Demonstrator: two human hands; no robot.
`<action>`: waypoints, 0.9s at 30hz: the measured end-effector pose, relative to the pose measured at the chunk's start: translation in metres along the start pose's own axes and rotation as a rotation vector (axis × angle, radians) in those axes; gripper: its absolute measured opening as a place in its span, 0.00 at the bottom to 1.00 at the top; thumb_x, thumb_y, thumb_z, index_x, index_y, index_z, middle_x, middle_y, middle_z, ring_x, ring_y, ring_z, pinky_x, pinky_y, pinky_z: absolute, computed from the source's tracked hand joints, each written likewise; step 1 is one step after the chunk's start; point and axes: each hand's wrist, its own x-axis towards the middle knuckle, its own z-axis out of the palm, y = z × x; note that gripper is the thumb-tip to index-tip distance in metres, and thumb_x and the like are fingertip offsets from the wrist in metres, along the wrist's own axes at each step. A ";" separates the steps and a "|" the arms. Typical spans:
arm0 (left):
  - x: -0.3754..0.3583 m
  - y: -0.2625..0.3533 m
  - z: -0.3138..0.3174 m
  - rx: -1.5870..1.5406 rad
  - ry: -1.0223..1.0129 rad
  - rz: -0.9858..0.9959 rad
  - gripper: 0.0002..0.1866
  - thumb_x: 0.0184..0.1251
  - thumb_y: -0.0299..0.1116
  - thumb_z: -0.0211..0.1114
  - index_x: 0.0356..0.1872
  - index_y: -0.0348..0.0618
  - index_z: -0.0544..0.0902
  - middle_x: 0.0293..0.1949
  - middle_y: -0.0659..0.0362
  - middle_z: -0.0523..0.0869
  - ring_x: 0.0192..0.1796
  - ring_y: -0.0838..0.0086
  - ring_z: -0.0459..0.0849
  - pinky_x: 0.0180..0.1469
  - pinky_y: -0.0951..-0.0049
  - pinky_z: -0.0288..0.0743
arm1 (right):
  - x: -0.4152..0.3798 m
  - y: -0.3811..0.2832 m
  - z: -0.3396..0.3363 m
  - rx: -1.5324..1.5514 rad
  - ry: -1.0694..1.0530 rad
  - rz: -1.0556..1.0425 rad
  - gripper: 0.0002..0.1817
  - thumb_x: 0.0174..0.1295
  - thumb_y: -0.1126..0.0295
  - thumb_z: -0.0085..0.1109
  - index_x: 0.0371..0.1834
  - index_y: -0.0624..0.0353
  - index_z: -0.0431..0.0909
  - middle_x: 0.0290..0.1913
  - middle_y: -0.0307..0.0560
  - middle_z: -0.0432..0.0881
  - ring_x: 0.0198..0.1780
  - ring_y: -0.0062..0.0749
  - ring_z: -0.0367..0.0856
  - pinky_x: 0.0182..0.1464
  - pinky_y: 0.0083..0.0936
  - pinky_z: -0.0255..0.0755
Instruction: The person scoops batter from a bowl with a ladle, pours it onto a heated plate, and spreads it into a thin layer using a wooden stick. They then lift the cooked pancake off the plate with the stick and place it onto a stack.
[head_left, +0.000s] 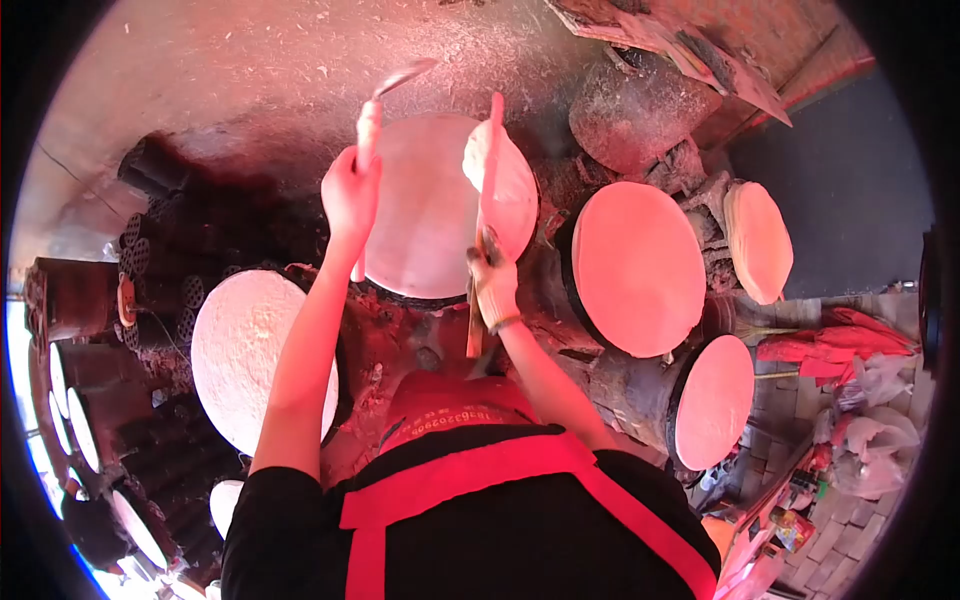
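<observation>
My left hand [350, 195] is closed around the light handle of a tool [368, 130] with a curved metal blade at its top end. It is raised over the left edge of a round griddle [415, 220]. My right hand [493, 285], in a pale work glove with dark fingertips, grips a long, flat wooden stick [490, 165]. The stick points away from me, across the griddle's right side. Against it lies a pale, soft mass of dough [515, 200], partly hidden by the stick. The rest of the griddle's surface looks smooth and pale.
To the right are a pale-topped round griddle [638, 270], another round [715, 405] and a thick stack of flatbreads [758, 243]. A rough white round [250, 360] stands at left, near dark perforated coal briquettes [135, 245]. Red cloth [840, 345] and plastic bags [875, 445] lie at far right.
</observation>
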 end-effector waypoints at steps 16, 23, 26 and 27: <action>-0.198 -0.019 -0.122 -1.621 -0.221 -0.995 0.18 0.77 0.37 0.49 0.22 0.52 0.63 0.12 0.71 0.58 0.10 0.84 0.54 0.14 0.81 0.51 | -0.029 -0.079 -0.013 0.387 -0.184 0.717 0.20 0.66 0.53 0.58 0.61 0.32 0.72 0.15 0.30 0.66 0.08 0.19 0.58 0.09 0.21 0.48; -0.214 -0.014 -0.126 -1.317 0.147 -0.961 0.02 0.74 0.30 0.52 0.38 0.51 0.70 0.20 0.70 0.65 0.12 0.87 0.56 0.12 0.84 0.51 | 0.015 -0.091 -0.048 0.427 -0.576 0.849 0.20 0.68 0.54 0.53 0.63 0.39 0.70 0.17 0.31 0.66 0.08 0.19 0.55 0.10 0.20 0.47; -0.223 -0.009 -0.123 -1.326 0.161 -0.961 0.03 0.74 0.31 0.52 0.37 0.51 0.70 0.20 0.68 0.66 0.12 0.87 0.57 0.12 0.83 0.50 | 0.009 -0.097 -0.080 0.330 -0.357 0.766 0.22 0.68 0.55 0.54 0.65 0.40 0.70 0.16 0.31 0.65 0.08 0.19 0.56 0.09 0.20 0.48; -0.228 -0.011 -0.121 -1.339 0.160 -0.967 0.04 0.74 0.31 0.52 0.36 0.51 0.71 0.20 0.67 0.67 0.11 0.87 0.56 0.11 0.83 0.50 | 0.006 -0.092 -0.085 0.339 -0.261 0.724 0.22 0.68 0.55 0.54 0.66 0.40 0.70 0.16 0.31 0.65 0.08 0.19 0.56 0.09 0.20 0.48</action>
